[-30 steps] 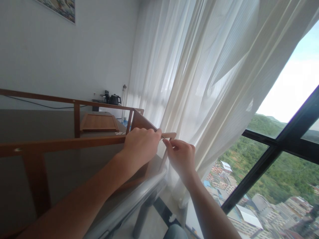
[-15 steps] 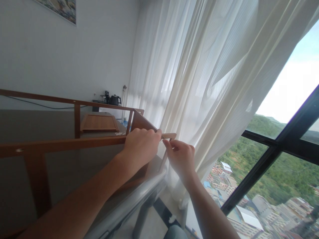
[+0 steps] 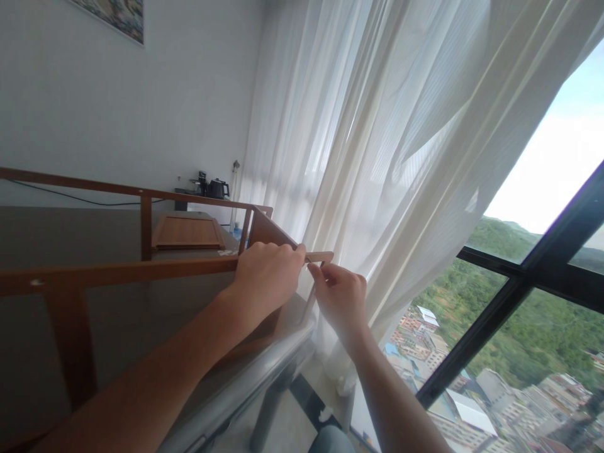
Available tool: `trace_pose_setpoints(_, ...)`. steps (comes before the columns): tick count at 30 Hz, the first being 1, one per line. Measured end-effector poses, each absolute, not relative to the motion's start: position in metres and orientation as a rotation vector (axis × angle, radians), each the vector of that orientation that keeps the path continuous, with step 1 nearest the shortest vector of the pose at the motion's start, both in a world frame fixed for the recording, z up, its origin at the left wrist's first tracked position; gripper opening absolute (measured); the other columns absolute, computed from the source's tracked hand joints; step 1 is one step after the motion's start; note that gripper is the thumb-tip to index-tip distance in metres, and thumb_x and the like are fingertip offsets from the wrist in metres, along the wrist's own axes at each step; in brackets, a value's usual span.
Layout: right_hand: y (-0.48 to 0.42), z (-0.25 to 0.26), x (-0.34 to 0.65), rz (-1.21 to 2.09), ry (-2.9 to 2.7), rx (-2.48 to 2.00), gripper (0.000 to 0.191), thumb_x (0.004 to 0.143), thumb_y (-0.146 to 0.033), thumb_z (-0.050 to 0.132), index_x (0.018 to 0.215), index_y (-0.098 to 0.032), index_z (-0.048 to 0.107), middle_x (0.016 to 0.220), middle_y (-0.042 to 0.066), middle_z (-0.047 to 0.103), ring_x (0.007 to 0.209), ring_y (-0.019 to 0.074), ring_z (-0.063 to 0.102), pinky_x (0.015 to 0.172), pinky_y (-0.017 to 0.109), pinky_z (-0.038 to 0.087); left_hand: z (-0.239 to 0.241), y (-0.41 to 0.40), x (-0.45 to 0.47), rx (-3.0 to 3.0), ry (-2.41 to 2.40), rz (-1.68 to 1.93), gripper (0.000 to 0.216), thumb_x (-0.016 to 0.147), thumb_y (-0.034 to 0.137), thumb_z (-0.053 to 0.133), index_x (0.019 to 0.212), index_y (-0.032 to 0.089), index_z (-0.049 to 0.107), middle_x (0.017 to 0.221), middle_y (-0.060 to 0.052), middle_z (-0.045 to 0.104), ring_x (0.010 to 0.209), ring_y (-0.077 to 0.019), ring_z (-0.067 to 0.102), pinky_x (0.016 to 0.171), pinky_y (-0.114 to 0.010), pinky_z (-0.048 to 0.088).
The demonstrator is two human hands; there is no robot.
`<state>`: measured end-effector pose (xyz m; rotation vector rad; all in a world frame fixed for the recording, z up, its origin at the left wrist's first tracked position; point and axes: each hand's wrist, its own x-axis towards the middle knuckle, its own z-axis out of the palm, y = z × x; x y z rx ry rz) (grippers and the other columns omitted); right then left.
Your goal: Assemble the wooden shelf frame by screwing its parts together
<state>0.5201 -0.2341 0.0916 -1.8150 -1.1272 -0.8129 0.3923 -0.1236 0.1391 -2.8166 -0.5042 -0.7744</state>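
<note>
A brown wooden frame (image 3: 117, 272) with rails, uprights and a side panel fills the left and middle of the view. My left hand (image 3: 270, 272) is closed over the frame's near top rail by its right end. Just right of it, my right hand (image 3: 340, 290) has thumb and forefinger pinched together below the rail's pale end piece (image 3: 319, 257). Whatever the right fingers hold is too small or hidden to make out. The fingertips of both hands are close together.
A flat wooden panel (image 3: 189, 233) lies on the grey surface behind the rails. A black kettle (image 3: 218, 189) stands farther back. White curtains (image 3: 372, 157) hang beside the frame, with a black-framed window (image 3: 523, 274) to the right. A clear plastic sheet (image 3: 245, 390) lies below my hands.
Almost nothing differs. My right hand has shifted very slightly left; my left hand keeps its place on the rail.
</note>
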Motion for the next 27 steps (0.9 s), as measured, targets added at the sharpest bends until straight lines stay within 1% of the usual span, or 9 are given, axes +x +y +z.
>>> trace_pose_setpoints(4, -0.233, 0.091, 0.521, -0.836, -1.149, -1.824, 0.048, 0.098, -0.041, 0.062, 0.053, -0.022, 0.06, 0.049, -0.003, 0.058, 0.046, 0.012, 0.051, 0.053, 0.027, 0.035, 0.138, -0.124, 0.393, -2.794, -0.513, -0.783, 0.031, 0.096, 0.014, 0.041, 0.112, 0.018, 0.068, 0.077, -0.013, 0.074, 0.082, -0.0368, 0.078, 0.068, -0.039, 0.051)
trace_pose_setpoints(8, -0.233, 0.09, 0.52, -0.829, -1.13, -1.827, 0.048, 0.097, -0.041, 0.063, 0.053, -0.022, 0.059, 0.048, -0.003, 0.058, 0.045, 0.0121, 0.052, 0.052, 0.027, 0.034, 0.138, -0.124, 0.392, -2.811, -0.508, -0.775, 0.033, 0.095, 0.013, 0.041, 0.113, 0.019, 0.067, 0.08, -0.013, 0.075, 0.083, -0.0376, 0.078, 0.07, -0.041, 0.051)
trace_pose_setpoints(11, -0.233, 0.09, 0.519, -0.819, -1.124, -1.829, 0.048, 0.097, -0.041, 0.063, 0.053, -0.022, 0.06, 0.049, -0.003, 0.061, 0.047, 0.0124, 0.054, 0.053, 0.027, 0.036, 0.138, -0.124, 0.392, -2.82, -0.514, -0.776, 0.033, 0.095, 0.013, 0.041, 0.114, 0.019, 0.067, 0.08, -0.013, 0.075, 0.082, -0.0374, 0.078, 0.07, -0.041, 0.052)
trace_pose_setpoints(13, -0.232, 0.09, 0.52, -0.79, -1.132, -1.817, 0.041, 0.097, -0.039, 0.064, 0.06, -0.022, 0.066, 0.054, -0.002, 0.066, 0.05, 0.0132, 0.059, 0.055, 0.026, 0.04, 0.138, -0.124, 0.392, -2.81, -0.513, -0.785, 0.034, 0.094, 0.012, 0.041, 0.114, 0.019, 0.068, 0.079, -0.013, 0.075, 0.081, -0.037, 0.078, 0.069, -0.041, 0.052)
trace_pose_setpoints(16, -0.232, 0.087, 0.523, -0.758, -1.181, -1.788, 0.024, 0.098, -0.035, 0.063, 0.083, -0.024, 0.078, 0.067, -0.001, 0.073, 0.059, 0.0146, 0.067, 0.061, 0.024, 0.046, 0.137, -0.123, 0.393, -2.797, -0.496, -0.792, 0.034, 0.095, 0.013, 0.04, 0.113, 0.019, 0.068, 0.081, -0.013, 0.076, 0.082, -0.0367, 0.078, 0.068, -0.041, 0.052)
trace_pose_setpoints(18, -0.233, 0.083, 0.525, -0.785, -1.236, -1.773, 0.02, 0.1, -0.032, 0.06, 0.096, -0.025, 0.079, 0.077, 0.0, 0.076, 0.064, 0.0146, 0.069, 0.063, 0.024, 0.048, 0.137, -0.123, 0.392, -2.795, -0.491, -0.779, 0.033, 0.095, 0.013, 0.04, 0.114, 0.018, 0.067, 0.082, -0.013, 0.076, 0.083, -0.0364, 0.078, 0.069, -0.04, 0.052)
trace_pose_setpoints(19, -0.233, 0.082, 0.526, -0.812, -1.265, -1.762, 0.021, 0.101, -0.031, 0.058, 0.099, -0.025, 0.078, 0.081, 0.001, 0.077, 0.065, 0.0142, 0.068, 0.063, 0.024, 0.048, 0.138, -0.123, 0.392, -2.795, -0.489, -0.769, 0.033, 0.096, 0.013, 0.04, 0.115, 0.018, 0.067, 0.083, -0.014, 0.076, 0.084, -0.0361, 0.078, 0.069, -0.04, 0.052)
trace_pose_setpoints(23, -0.235, 0.081, 0.528, -0.899, -1.359, -1.684, 0.024, 0.104, -0.025, 0.053, 0.101, -0.024, 0.078, 0.089, 0.003, 0.077, 0.069, 0.014, 0.067, 0.063, 0.024, 0.049, 0.14, -0.123, 0.391, -2.799, -0.495, -0.734, 0.036, 0.096, 0.011, 0.04, 0.119, 0.018, 0.067, 0.086, -0.014, 0.076, 0.085, -0.0352, 0.077, 0.071, -0.039, 0.051)
trace_pose_setpoints(27, -0.246, 0.083, 0.526, -0.86, -1.379, -1.65, 0.026, 0.104, -0.027, 0.054, 0.095, -0.023, 0.078, 0.084, 0.004, 0.075, 0.067, 0.0147, 0.067, 0.065, 0.026, 0.052, 0.136, -0.122, 0.392, -2.792, -0.481, -0.741, 0.042, 0.096, 0.009, 0.037, 0.126, 0.019, 0.066, 0.09, -0.014, 0.076, 0.087, -0.0348, 0.076, 0.072, -0.04, 0.05)
